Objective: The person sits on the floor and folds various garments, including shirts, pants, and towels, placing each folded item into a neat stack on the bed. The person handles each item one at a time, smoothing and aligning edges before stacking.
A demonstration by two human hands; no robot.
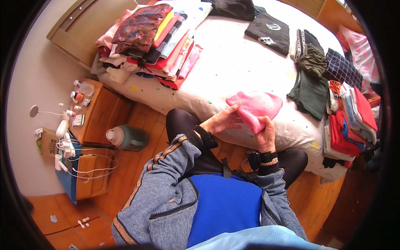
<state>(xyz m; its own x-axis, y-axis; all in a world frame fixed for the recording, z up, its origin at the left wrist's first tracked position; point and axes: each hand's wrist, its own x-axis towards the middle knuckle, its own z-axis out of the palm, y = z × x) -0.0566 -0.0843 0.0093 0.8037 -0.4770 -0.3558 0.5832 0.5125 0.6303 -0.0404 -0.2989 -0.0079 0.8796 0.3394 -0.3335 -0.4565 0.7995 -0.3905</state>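
Note:
A folded pink cloth [259, 106] is held up over the near edge of the bed [218, 68]. My left hand [222, 121] has its thumb on the cloth's left edge, with the fingers spread apart below. My right hand [266, 132] grips the lower corner, thumb on top. Dark bands circle both wrists, and the right one also bears a beaded bracelet. Whether the cloth is a towel or a garment I cannot tell.
Stacked folded clothes [147, 40] sit at the bed's left. Dark folded garments [270, 32] and another clothes pile [350, 122] line the right side. A thermos jug [128, 137] stands on the wooden floor beside a nightstand [93, 109] with bottles. White cables [90, 170] hang near a drawer.

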